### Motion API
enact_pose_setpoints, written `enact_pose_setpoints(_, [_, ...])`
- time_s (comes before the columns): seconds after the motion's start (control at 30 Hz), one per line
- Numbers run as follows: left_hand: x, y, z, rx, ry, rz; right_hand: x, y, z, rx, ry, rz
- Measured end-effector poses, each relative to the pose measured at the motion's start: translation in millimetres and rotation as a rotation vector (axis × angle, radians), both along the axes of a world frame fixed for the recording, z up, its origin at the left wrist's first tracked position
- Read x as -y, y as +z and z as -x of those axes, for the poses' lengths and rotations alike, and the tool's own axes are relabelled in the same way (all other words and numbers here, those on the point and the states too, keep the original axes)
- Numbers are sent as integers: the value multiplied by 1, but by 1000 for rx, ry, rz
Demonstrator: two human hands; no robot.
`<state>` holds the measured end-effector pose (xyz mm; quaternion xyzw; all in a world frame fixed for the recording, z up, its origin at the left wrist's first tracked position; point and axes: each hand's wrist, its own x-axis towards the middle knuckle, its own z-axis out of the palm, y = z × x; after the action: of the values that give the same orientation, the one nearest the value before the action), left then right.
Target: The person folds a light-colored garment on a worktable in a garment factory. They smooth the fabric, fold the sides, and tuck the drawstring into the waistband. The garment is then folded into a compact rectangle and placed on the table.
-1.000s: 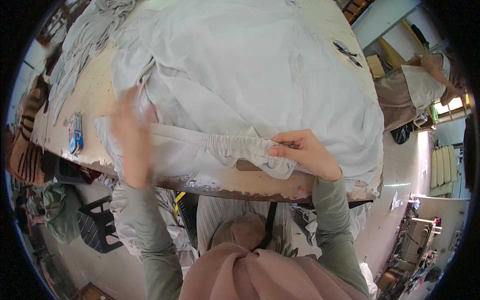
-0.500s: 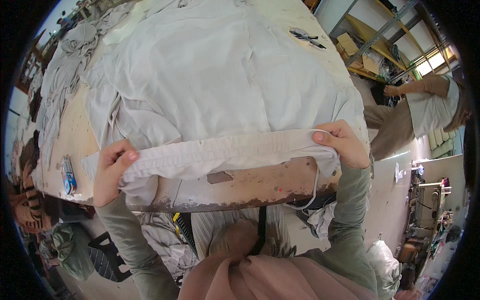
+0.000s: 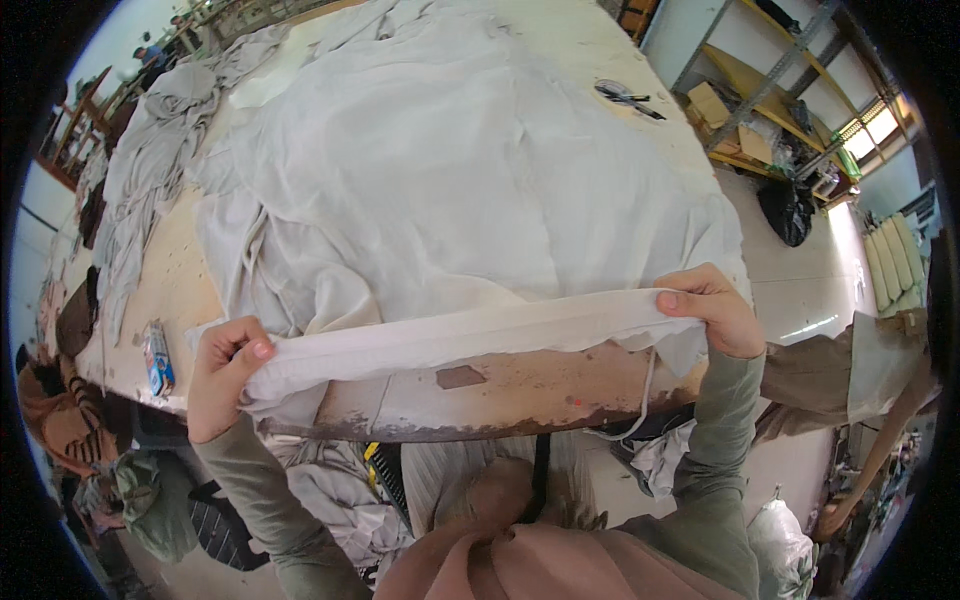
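The white band [image 3: 480,328] stretches long from left to right, pulled flat between two pinching hands. The left hand [image 3: 228,375] has one end, the right hand [image 3: 715,310] the other; both are just as near. Big pale cloth [image 3: 430,200] lies beyond, on a worn table [image 3: 540,388]. A shelf [image 3: 740,72] stands far right.

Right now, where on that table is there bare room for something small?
Bare tabletop shows at left, between crumpled grey fabric and spread pale cloth, beyond the blue box; also along the worn near edge, below the band stretched between left hand and right hand. That cloth crowds the middle.
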<state>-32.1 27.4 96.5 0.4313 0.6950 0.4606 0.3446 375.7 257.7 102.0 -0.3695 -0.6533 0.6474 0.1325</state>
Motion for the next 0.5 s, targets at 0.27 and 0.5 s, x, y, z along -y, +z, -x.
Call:
enact_pose_setpoints(0.27, [1, -17, 20, 45, 38, -29, -2, 12, -3, 70, 200, -5])
enact_pose_setpoints(0.5, [-16, -1, 60, -117, -361, 258, -45, 6, -36, 202, 182, -148])
